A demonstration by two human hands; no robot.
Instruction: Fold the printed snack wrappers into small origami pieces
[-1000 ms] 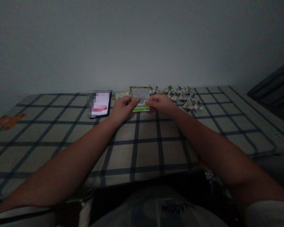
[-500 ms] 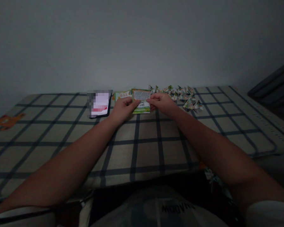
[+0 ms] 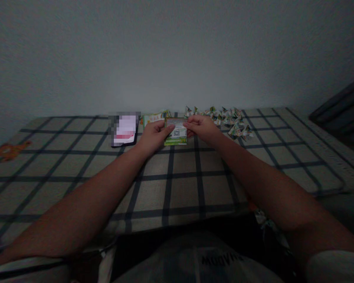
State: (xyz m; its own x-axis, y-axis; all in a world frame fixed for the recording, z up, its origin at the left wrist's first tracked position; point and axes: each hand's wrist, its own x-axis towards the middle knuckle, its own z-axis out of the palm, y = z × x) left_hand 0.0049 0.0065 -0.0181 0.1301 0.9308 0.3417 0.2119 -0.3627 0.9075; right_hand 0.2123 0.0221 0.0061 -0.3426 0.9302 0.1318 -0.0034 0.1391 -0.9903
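A small printed paper sheet, green and white with a QR code, is pinched between my two hands above the checked cloth. My left hand closes on its left edge, thumb on the printed face. On the opposite side my right hand grips near the upper right corner between thumb and fingers. More green and white printed paper lies just behind my left hand. To the right of my right hand sit several folded pointed paper pieces in similar colours.
Left of my hands lies a phone with a lit, partly blurred screen. The checked cloth covers the surface up to a plain wall. An orange shape shows at the far left, a dark striped object at the right.
The sheet's top edge has dropped and its lower edge has come slightly towards me, uncovering some of the paper behind it. Both hands stay nearly in place.
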